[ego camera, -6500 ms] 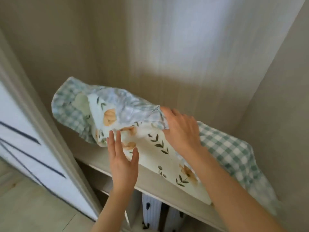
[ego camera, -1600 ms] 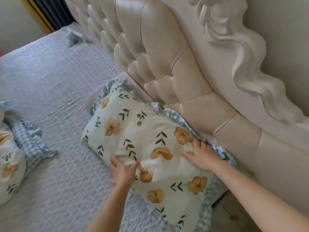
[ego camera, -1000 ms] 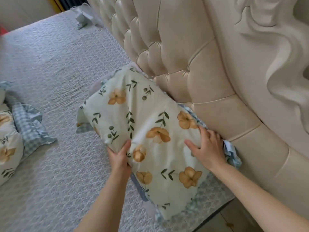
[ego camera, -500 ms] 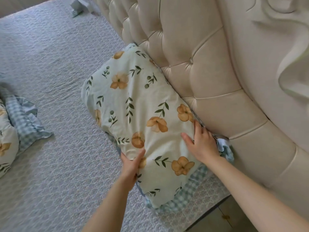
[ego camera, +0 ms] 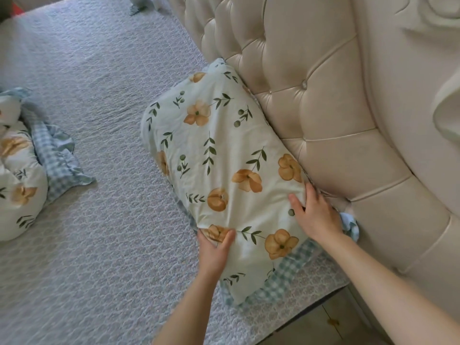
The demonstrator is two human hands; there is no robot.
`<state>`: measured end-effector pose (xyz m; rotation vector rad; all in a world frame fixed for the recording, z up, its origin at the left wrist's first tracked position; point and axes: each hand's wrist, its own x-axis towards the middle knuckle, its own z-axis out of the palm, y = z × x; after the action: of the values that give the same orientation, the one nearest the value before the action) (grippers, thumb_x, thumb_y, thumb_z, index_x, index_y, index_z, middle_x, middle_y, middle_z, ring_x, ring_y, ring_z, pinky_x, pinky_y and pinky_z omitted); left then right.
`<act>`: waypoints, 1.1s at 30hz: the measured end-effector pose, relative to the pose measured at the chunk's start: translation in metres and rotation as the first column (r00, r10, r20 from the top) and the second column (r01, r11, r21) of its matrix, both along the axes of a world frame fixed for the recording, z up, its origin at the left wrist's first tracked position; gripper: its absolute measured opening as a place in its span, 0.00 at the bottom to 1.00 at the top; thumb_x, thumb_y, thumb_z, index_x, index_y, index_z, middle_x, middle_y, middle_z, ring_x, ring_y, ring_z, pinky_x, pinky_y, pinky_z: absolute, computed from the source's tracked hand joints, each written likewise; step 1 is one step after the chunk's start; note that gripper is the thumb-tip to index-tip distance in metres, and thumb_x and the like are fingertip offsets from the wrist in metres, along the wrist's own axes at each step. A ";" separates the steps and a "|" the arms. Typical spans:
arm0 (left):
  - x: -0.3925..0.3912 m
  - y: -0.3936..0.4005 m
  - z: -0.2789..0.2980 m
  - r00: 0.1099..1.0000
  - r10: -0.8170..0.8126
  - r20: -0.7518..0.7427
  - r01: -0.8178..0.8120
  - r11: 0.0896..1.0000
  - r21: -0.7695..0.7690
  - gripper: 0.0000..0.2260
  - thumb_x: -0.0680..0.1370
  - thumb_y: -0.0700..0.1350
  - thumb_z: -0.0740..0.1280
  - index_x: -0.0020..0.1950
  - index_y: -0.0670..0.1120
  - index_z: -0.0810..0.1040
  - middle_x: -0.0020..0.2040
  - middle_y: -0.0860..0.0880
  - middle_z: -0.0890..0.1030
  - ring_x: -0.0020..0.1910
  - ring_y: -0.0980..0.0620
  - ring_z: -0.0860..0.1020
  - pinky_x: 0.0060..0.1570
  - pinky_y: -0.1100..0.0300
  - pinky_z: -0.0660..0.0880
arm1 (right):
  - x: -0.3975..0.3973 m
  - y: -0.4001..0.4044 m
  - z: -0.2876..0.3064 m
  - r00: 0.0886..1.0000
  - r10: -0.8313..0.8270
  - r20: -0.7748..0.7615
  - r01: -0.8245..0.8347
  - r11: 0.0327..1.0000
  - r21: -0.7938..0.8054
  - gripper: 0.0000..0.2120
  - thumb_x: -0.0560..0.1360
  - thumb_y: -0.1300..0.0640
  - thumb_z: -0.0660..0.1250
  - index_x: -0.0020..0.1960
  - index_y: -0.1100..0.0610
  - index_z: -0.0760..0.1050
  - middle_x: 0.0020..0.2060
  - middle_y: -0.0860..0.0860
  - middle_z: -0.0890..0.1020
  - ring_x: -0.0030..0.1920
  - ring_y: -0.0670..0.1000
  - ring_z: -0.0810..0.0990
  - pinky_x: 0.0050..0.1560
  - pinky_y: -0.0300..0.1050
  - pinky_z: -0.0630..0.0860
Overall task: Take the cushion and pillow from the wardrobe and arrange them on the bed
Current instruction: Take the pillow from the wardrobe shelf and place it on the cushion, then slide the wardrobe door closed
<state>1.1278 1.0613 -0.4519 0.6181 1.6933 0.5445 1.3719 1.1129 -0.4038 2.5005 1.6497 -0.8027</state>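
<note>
A floral pillow with orange flowers and a blue checked frill leans against the tufted cream headboard on the bed. My left hand grips the pillow's near lower edge, thumb on top. On the pillow's right side, close to the headboard, my right hand lies flat with spread fingers, pressing the fabric. A second matching floral cushion rests on the bed at the far left, partly cut off by the frame edge.
A grey-lilac quilted bedspread covers the bed. The bed's side edge and a strip of floor show at the bottom right. Some crumpled cloth lies by the headboard at the top.
The pillow went from the wardrobe shelf to the bed. In the last second it was tipped up and pushed closer against the headboard, with both hands staying on it.
</note>
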 end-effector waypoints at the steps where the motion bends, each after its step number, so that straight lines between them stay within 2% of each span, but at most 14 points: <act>1: -0.002 -0.002 0.003 1.000 -0.011 0.002 0.011 1.000 -0.006 0.43 0.72 0.54 0.75 0.78 0.53 0.53 0.64 0.54 0.69 0.62 0.51 0.70 0.67 0.50 0.67 | -0.003 -0.002 0.004 0.999 0.027 0.042 -0.028 0.999 0.031 0.33 0.78 0.37 0.51 0.75 0.57 0.56 0.72 0.60 0.65 0.69 0.62 0.66 0.65 0.58 0.68; 4: -0.008 -0.010 0.016 0.999 -0.050 -0.008 0.050 0.998 -0.036 0.33 0.74 0.52 0.73 0.76 0.50 0.63 0.65 0.51 0.74 0.63 0.48 0.75 0.66 0.45 0.72 | -0.013 -0.012 0.018 0.979 0.141 0.149 -0.160 0.980 0.121 0.29 0.79 0.46 0.57 0.75 0.60 0.58 0.74 0.59 0.63 0.73 0.60 0.61 0.71 0.57 0.61; 6: -0.014 -0.017 0.027 0.998 -0.055 -0.037 0.054 0.998 -0.032 0.25 0.76 0.48 0.71 0.72 0.48 0.70 0.62 0.49 0.79 0.59 0.47 0.78 0.62 0.44 0.76 | -0.024 -0.019 0.026 0.970 0.210 0.121 -0.226 0.964 0.141 0.29 0.79 0.51 0.58 0.76 0.61 0.56 0.75 0.59 0.61 0.75 0.58 0.58 0.73 0.54 0.56; 8: -0.021 -0.022 0.041 0.996 -0.037 -0.079 0.037 0.999 0.000 0.18 0.78 0.44 0.69 0.68 0.45 0.76 0.58 0.50 0.82 0.55 0.48 0.81 0.57 0.46 0.79 | -0.040 -0.027 0.034 0.958 0.281 0.063 -0.287 0.946 0.150 0.29 0.79 0.52 0.57 0.76 0.61 0.55 0.75 0.58 0.61 0.75 0.56 0.57 0.74 0.51 0.54; 10: -0.028 -0.028 0.057 0.995 0.005 -0.100 0.000 0.999 0.042 0.15 0.79 0.43 0.67 0.66 0.44 0.78 0.58 0.49 0.83 0.55 0.51 0.81 0.55 0.54 0.78 | -0.058 -0.037 0.042 0.932 0.361 0.014 -0.358 0.918 0.169 0.28 0.80 0.53 0.57 0.76 0.61 0.56 0.75 0.58 0.62 0.75 0.55 0.57 0.74 0.49 0.53; 12: -0.035 -0.036 0.077 0.994 0.036 -0.106 -0.026 0.996 0.089 0.12 0.80 0.42 0.66 0.63 0.44 0.79 0.57 0.49 0.83 0.55 0.53 0.80 0.53 0.61 0.77 | -0.079 -0.048 0.052 0.905 0.424 -0.034 -0.410 0.890 0.200 0.26 0.80 0.53 0.58 0.74 0.62 0.59 0.73 0.57 0.66 0.74 0.55 0.61 0.73 0.48 0.56; 14: -0.043 -0.048 0.098 0.991 0.049 -0.128 -0.029 0.988 0.153 0.09 0.79 0.39 0.65 0.57 0.48 0.81 0.54 0.51 0.84 0.52 0.56 0.81 0.46 0.70 0.75 | -0.102 -0.061 0.063 0.873 0.482 -0.079 -0.454 0.860 0.230 0.24 0.79 0.53 0.59 0.73 0.61 0.63 0.69 0.56 0.71 0.71 0.54 0.65 0.71 0.48 0.60; 15: -0.047 -0.055 0.110 0.988 0.061 -0.141 -0.034 0.981 0.192 0.10 0.79 0.38 0.65 0.53 0.51 0.81 0.51 0.53 0.84 0.51 0.58 0.81 0.43 0.72 0.75 | -0.113 -0.067 0.068 0.855 0.509 -0.102 -0.475 0.846 0.244 0.24 0.79 0.53 0.60 0.72 0.61 0.64 0.68 0.56 0.72 0.70 0.54 0.67 0.70 0.48 0.62; 17: -0.057 -0.072 0.131 0.978 0.124 -0.167 -0.076 0.960 0.269 0.12 0.79 0.39 0.64 0.48 0.56 0.80 0.46 0.56 0.85 0.48 0.61 0.82 0.45 0.72 0.76 | -0.137 -0.080 0.077 0.810 0.566 -0.153 -0.516 0.812 0.273 0.22 0.79 0.54 0.61 0.71 0.60 0.66 0.66 0.55 0.75 0.67 0.54 0.70 0.67 0.48 0.66; 19: -0.069 -0.092 0.148 0.962 0.210 -0.177 -0.142 0.932 0.335 0.11 0.79 0.41 0.65 0.48 0.57 0.82 0.42 0.59 0.86 0.46 0.64 0.82 0.44 0.73 0.75 | -0.162 -0.093 0.083 0.761 0.618 -0.197 -0.562 0.779 0.276 0.21 0.78 0.55 0.61 0.70 0.60 0.67 0.64 0.55 0.76 0.65 0.54 0.72 0.65 0.49 0.69; 24: -0.114 -0.161 0.175 0.891 0.368 -0.265 -0.247 0.884 0.396 0.09 0.81 0.46 0.63 0.54 0.54 0.82 0.43 0.60 0.85 0.46 0.68 0.80 0.41 0.77 0.71 | -0.228 -0.134 0.098 0.617 0.732 -0.288 -0.680 0.680 0.273 0.22 0.78 0.56 0.63 0.70 0.60 0.67 0.62 0.55 0.77 0.64 0.54 0.73 0.62 0.49 0.71; 30: -0.172 -0.279 0.195 0.744 0.532 -0.405 -0.402 0.840 0.365 0.10 0.82 0.46 0.63 0.59 0.51 0.82 0.47 0.56 0.86 0.46 0.67 0.79 0.42 0.74 0.73 | -0.301 -0.195 0.115 0.378 0.877 -0.297 -0.826 0.464 0.319 0.20 0.79 0.57 0.62 0.70 0.58 0.67 0.61 0.54 0.77 0.62 0.54 0.74 0.60 0.47 0.69; 33: -0.193 -0.360 0.211 0.611 0.655 -0.445 -0.532 0.756 0.382 0.10 0.81 0.45 0.65 0.59 0.49 0.83 0.47 0.54 0.86 0.47 0.60 0.81 0.50 0.59 0.78 | -0.339 -0.239 0.131 0.280 0.903 -0.326 -0.860 0.386 0.332 0.19 0.79 0.57 0.63 0.69 0.57 0.68 0.60 0.52 0.78 0.61 0.53 0.74 0.59 0.44 0.68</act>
<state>0.9351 0.7014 -0.2408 0.3473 2.4532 1.1262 1.0332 0.8739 -0.2730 0.9131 2.7887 -1.1368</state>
